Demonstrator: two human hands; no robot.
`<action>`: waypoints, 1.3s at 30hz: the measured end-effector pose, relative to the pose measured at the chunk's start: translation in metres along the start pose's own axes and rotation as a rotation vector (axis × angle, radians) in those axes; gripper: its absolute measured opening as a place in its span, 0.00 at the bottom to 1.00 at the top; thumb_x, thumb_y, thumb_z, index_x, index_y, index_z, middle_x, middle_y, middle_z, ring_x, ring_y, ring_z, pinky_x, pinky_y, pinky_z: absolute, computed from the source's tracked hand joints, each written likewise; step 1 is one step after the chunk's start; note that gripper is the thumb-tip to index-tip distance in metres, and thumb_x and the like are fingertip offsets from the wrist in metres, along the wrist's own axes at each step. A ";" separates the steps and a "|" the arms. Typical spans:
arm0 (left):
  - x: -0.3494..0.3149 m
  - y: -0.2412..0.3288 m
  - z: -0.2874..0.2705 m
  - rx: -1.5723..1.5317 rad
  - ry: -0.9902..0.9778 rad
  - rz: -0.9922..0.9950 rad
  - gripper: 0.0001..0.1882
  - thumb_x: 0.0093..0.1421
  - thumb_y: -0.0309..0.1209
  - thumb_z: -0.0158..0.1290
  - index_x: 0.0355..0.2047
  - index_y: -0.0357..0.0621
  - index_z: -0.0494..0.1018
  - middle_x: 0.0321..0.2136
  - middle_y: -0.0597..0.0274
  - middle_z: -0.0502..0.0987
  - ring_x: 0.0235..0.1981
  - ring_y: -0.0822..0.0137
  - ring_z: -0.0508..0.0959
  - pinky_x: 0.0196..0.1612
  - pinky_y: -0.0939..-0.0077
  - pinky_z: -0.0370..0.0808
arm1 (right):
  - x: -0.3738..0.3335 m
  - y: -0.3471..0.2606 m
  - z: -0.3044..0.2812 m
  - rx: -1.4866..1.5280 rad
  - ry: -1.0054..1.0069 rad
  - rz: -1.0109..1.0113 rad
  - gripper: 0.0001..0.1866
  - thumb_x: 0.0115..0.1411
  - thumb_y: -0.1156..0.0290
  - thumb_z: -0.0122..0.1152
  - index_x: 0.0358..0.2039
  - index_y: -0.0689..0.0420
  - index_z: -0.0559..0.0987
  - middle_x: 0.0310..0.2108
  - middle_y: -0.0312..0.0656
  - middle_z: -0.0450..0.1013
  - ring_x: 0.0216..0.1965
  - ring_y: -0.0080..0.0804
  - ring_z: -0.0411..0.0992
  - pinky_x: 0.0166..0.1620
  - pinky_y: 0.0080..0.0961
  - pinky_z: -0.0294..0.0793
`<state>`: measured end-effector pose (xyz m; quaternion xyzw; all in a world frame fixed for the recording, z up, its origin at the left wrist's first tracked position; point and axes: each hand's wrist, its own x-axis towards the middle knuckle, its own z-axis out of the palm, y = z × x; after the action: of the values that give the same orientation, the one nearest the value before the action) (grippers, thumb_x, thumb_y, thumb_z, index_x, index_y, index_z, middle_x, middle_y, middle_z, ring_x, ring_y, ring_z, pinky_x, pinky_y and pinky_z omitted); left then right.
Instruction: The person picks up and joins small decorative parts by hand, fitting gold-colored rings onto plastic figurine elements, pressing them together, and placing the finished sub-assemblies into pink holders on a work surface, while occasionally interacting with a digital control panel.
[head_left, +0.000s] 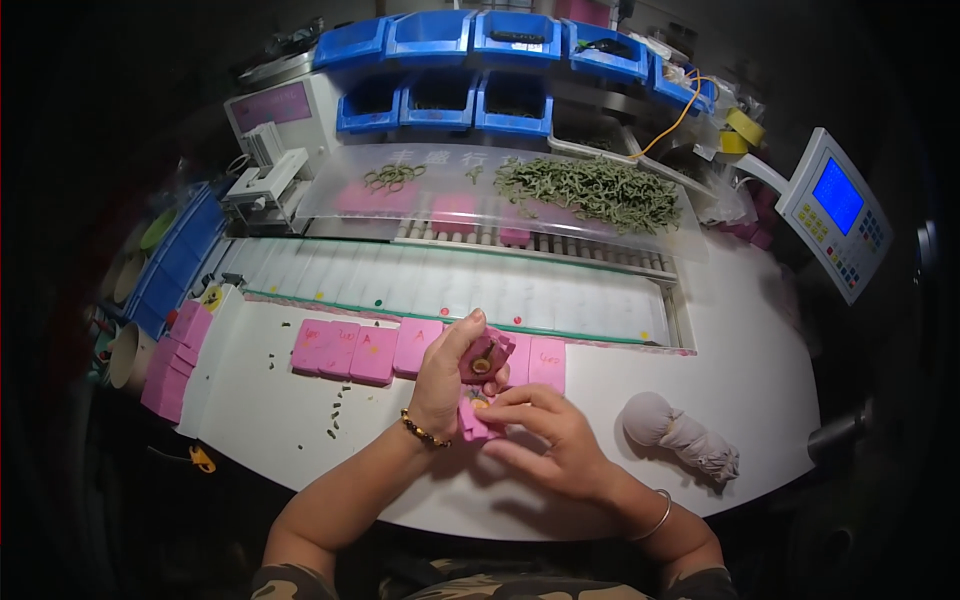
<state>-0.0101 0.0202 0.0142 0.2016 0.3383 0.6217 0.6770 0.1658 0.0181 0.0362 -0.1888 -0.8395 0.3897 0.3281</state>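
My left hand (437,388) is closed around a pink rubber mold (482,362) over the front of the white table. The mold is spread apart, and a round, ring-like hollow shows in its upper part. Its lower part (474,428) hangs just below, with a pale round spot on its inner face. Against that lower part, my right hand (550,440) rests with bent fingertips, its thumb close underneath. Any small piece between the right fingertips is hidden. Behind my hands, several pink mold blocks (372,356) with red marks lie in a row.
Small dark green bits (335,418) lie scattered left of my forearm. A stuffed greyish cloth bag (682,436) sits at right. Beyond a white slatted strip (440,290), a clear sheet (440,205) carries heaped green pieces (595,190). Blue bins (430,38) and a keypad screen (838,205) stand behind.
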 end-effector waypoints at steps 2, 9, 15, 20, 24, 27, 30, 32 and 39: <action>-0.004 0.003 0.004 0.027 0.021 -0.002 0.16 0.66 0.42 0.45 0.27 0.43 0.69 0.20 0.59 0.74 0.18 0.72 0.72 0.22 0.80 0.69 | 0.002 0.004 -0.003 -0.048 0.136 -0.070 0.15 0.53 0.73 0.67 0.42 0.57 0.81 0.38 0.42 0.74 0.40 0.38 0.73 0.45 0.29 0.72; -0.004 -0.015 0.002 0.309 -0.032 0.193 0.07 0.62 0.27 0.42 0.27 0.39 0.66 0.29 0.66 0.66 0.28 0.75 0.68 0.30 0.82 0.67 | 0.005 0.000 -0.007 -0.188 0.310 0.016 0.13 0.54 0.80 0.65 0.41 0.61 0.77 0.42 0.44 0.64 0.38 0.33 0.71 0.40 0.24 0.79; 0.004 -0.029 -0.004 0.463 0.010 0.434 0.05 0.61 0.25 0.41 0.36 0.38 0.64 0.34 0.64 0.67 0.32 0.76 0.69 0.35 0.82 0.69 | 0.005 0.007 -0.002 -0.229 0.337 -0.130 0.09 0.51 0.82 0.65 0.33 0.58 0.76 0.31 0.40 0.76 0.33 0.32 0.74 0.34 0.23 0.75; -0.003 -0.031 0.003 0.533 -0.008 0.510 0.06 0.61 0.24 0.41 0.39 0.37 0.64 0.35 0.62 0.68 0.35 0.76 0.69 0.40 0.81 0.68 | 0.002 0.009 0.001 0.001 0.335 -0.003 0.09 0.52 0.83 0.64 0.33 0.60 0.77 0.31 0.41 0.77 0.28 0.31 0.75 0.31 0.23 0.75; -0.003 -0.031 0.007 0.471 0.063 0.414 0.09 0.61 0.24 0.41 0.41 0.37 0.63 0.35 0.61 0.68 0.36 0.76 0.70 0.40 0.82 0.68 | -0.002 0.008 -0.002 0.040 0.271 0.009 0.08 0.52 0.83 0.64 0.33 0.60 0.77 0.31 0.42 0.77 0.29 0.31 0.75 0.31 0.23 0.75; 0.003 -0.032 -0.001 0.432 0.218 0.445 0.13 0.68 0.33 0.41 0.38 0.36 0.71 0.38 0.55 0.72 0.36 0.67 0.74 0.40 0.77 0.72 | 0.004 -0.001 0.000 -0.036 0.307 -0.126 0.10 0.50 0.84 0.66 0.33 0.60 0.77 0.30 0.42 0.77 0.30 0.32 0.76 0.32 0.23 0.75; 0.000 -0.017 0.006 0.032 0.090 0.045 0.20 0.70 0.44 0.40 0.38 0.39 0.70 0.26 0.57 0.74 0.24 0.65 0.75 0.28 0.75 0.74 | 0.005 -0.007 -0.013 -0.226 0.390 -0.275 0.14 0.46 0.84 0.70 0.33 0.58 0.77 0.30 0.41 0.78 0.31 0.34 0.75 0.34 0.27 0.72; 0.000 -0.013 0.011 0.049 0.142 0.072 0.25 0.69 0.51 0.40 0.34 0.40 0.71 0.17 0.59 0.73 0.15 0.65 0.73 0.20 0.73 0.72 | 0.004 -0.005 -0.021 -0.476 0.475 -0.379 0.15 0.44 0.82 0.70 0.34 0.56 0.79 0.33 0.37 0.77 0.30 0.30 0.71 0.34 0.24 0.69; -0.015 0.003 0.015 0.357 -0.272 -0.103 0.14 0.65 0.35 0.52 0.38 0.33 0.77 0.23 0.62 0.77 0.23 0.76 0.76 0.29 0.83 0.74 | -0.005 0.009 -0.033 -0.818 0.444 -0.494 0.13 0.43 0.76 0.67 0.33 0.52 0.83 0.34 0.30 0.75 0.31 0.26 0.68 0.35 0.22 0.64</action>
<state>-0.0018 0.0079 0.0294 0.3827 0.3585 0.4838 0.7007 0.1933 0.0387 0.0430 -0.1761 -0.8528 -0.1079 0.4797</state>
